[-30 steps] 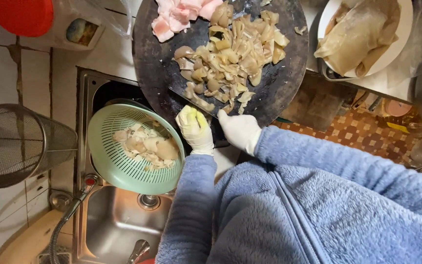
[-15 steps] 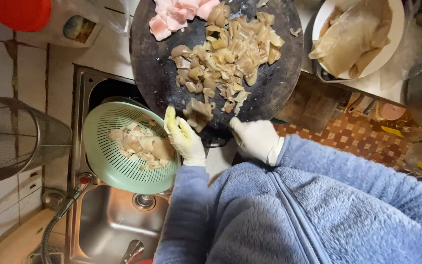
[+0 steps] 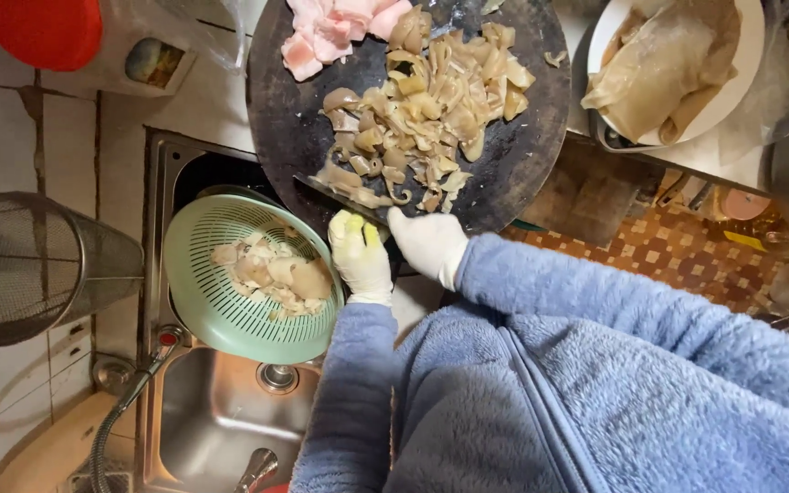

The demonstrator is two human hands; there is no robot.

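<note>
At far left of the counter, a wire mesh basket (image 3: 34, 265) lies on its side beside the sink (image 3: 221, 420); over the sink's upper edge sits a green colander (image 3: 221, 310) holding pale cut pieces. Left hand (image 3: 361, 260), gloved, lies between colander and board, fingers curled; whether it grips anything cannot be told. Right hand (image 3: 429, 245), gloved, is closed at the handle end of a knife (image 3: 340, 196) lying across the near edge of the round dark cutting board (image 3: 285, 119), against the heap of chopped pieces (image 3: 422, 110). At far right, a white plate (image 3: 741, 82) holds pale sheets
</note>
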